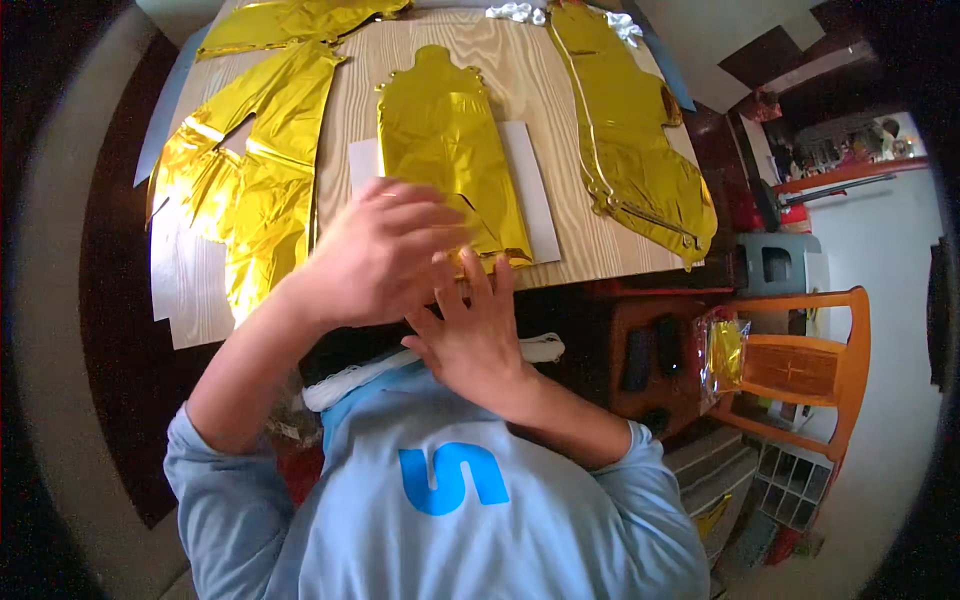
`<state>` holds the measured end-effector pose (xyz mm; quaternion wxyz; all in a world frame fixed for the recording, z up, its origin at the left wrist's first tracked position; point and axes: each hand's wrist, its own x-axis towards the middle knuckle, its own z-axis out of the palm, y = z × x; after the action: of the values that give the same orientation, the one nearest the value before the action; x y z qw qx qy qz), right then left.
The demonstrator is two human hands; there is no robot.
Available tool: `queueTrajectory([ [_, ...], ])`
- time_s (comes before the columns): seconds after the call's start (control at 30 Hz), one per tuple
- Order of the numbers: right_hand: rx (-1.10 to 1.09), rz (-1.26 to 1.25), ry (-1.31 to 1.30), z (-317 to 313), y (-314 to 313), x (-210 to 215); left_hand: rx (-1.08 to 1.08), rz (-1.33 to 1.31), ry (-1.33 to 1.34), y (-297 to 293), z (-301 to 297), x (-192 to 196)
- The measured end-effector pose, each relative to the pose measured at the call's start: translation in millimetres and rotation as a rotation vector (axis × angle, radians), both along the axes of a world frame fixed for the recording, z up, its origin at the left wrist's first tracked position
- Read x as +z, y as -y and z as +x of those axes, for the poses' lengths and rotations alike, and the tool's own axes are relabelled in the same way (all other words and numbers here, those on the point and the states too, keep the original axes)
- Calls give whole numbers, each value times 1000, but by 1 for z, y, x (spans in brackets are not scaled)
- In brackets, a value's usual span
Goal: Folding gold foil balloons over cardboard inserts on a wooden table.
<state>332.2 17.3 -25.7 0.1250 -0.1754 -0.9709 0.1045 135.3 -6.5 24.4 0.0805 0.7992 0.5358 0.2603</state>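
Foil shape [440,140] in gold, laid before me on a wood-grained surface [540,100]

The foil shape occupies the upper centre of the frame, long and flat, with a rounded neck at its far end and small tabs at its shoulders. It overlies a white sheet [533,190], which shows along both sides; its near end lies at the near edge of the surface. My left fingers [430,240], blurred and loosely bent, reach across the lower left part of the shape; whether they pinch or touch it I cannot tell. My right fingers [480,285], just below and to the right, are spread apart with the thumb out to the left; their tips reach the shape's near end, and they are not closed on anything visible.

Left of frame: a second foil piece [285,190], creased and brightly lit, with another sheet of gold foil [290,25] beyond it at upper left. Upper right: a third foil piece [625,110], its near end reaching toward the surface's edge. Silvery bits [517,12] lie along the top edge. Lower centre: a white cord bundle [350,383] rests across my light blue shirt [370,540]. Right of frame: a wooden chair [850,370] carries a clear packet [725,350] with gold inside.
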Motion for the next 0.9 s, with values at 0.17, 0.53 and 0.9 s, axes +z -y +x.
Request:
queueTrajectory([
  [0.17,-27,41,-76,2,-2,-9,-284,-143,-93,-55,14,-38],
  [0.53,-1,-12,27,1,0,5,275,6,-785,-122,-124,-44],
  [0.9,-169,-68,-245,26,-66,48,352,-35,115,-4,29,-24],
])
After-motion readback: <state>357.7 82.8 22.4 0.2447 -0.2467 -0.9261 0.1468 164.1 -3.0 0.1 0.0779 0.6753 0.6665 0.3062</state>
